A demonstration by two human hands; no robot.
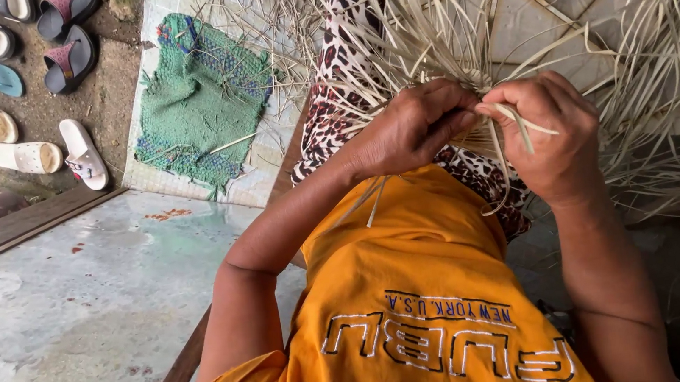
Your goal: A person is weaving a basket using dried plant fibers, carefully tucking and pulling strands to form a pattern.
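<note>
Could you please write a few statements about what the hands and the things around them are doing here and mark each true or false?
1. Both hands pinch pale straw strips close together. True: the left hand and the right hand meet over the bundle.
2. A green woven mat lies on the floor to the left of the hands. True.
3. The person wears a blue shirt. False: the shirt is orange.
4. The sandals are stacked on the person's lap. False: they lie on the ground at the far left.
5. The right hand is empty and flat on the floor. False: it grips strips.
</note>
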